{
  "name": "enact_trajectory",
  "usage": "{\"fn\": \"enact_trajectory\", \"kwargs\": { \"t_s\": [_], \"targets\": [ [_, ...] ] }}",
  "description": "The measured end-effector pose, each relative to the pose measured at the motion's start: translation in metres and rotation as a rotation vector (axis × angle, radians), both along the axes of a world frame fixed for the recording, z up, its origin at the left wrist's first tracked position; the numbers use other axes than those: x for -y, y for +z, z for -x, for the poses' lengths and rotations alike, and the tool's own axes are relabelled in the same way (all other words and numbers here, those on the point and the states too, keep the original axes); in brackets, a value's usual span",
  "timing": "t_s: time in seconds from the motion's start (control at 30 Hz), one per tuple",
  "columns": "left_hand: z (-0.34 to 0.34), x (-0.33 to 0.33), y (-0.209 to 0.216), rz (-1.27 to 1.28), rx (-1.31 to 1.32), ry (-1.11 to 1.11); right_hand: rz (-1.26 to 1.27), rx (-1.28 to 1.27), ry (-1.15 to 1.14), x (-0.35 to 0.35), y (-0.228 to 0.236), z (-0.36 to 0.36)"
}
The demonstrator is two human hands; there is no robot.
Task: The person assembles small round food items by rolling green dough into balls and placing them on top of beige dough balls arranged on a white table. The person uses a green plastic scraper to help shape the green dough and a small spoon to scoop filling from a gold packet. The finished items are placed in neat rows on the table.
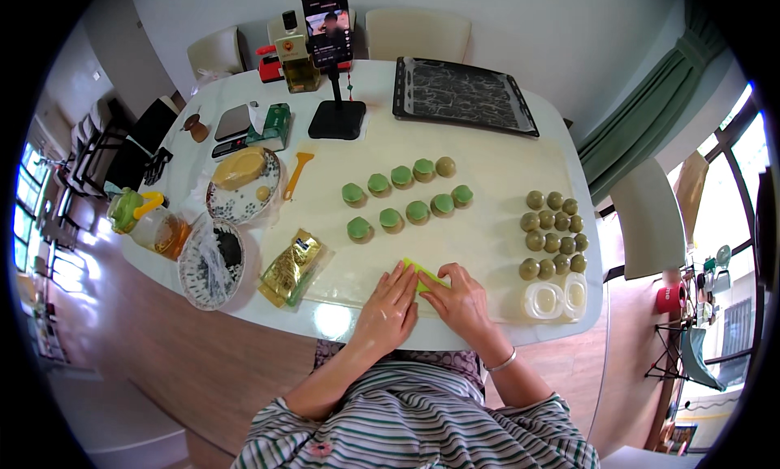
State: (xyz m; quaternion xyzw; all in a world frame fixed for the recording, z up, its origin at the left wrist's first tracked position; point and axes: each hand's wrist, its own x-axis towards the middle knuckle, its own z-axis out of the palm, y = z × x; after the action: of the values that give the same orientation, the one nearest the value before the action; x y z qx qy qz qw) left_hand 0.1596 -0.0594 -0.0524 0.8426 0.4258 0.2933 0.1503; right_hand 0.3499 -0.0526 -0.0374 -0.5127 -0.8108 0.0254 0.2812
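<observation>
Near the front edge of the table, both of my hands meet over a flat lime-green dough scraper (436,279) that lies low on the pale mat. My right hand (461,298) grips its near side with bent fingers. Laid flat with fingers stretched forward, my left hand (387,308) touches the scraper's left end; whatever is under its palm is hidden. Ahead of my hands stand two slanting rows of small balls, most of them draped with a green dough disc (391,218). One brownish ball (445,167) at the far right end of the back row is bare.
To the right sit several rows of olive-brown balls (552,241) and clear plastic tubs (543,300). Left are a gold packet (291,267), two patterned bowls (213,294), an orange spatula (299,175) and an oil jug (154,225). Farther back stand a phone (328,30) and a black baking tray (463,95).
</observation>
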Motion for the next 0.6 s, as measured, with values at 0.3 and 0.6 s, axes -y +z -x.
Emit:
{"fn": "enact_trajectory", "kwargs": {
  "t_s": [0.3, 0.6],
  "targets": [
    [-0.002, 0.000, 0.004, 0.013, -0.057, -0.011, 0.087, 0.036, 0.095, 0.002, -0.007, 0.000],
    [0.027, -0.014, 0.017, 0.157, 0.184, -0.100, 0.184, 0.074, 0.115, -0.005, 0.008, -0.006]
  ]
}}
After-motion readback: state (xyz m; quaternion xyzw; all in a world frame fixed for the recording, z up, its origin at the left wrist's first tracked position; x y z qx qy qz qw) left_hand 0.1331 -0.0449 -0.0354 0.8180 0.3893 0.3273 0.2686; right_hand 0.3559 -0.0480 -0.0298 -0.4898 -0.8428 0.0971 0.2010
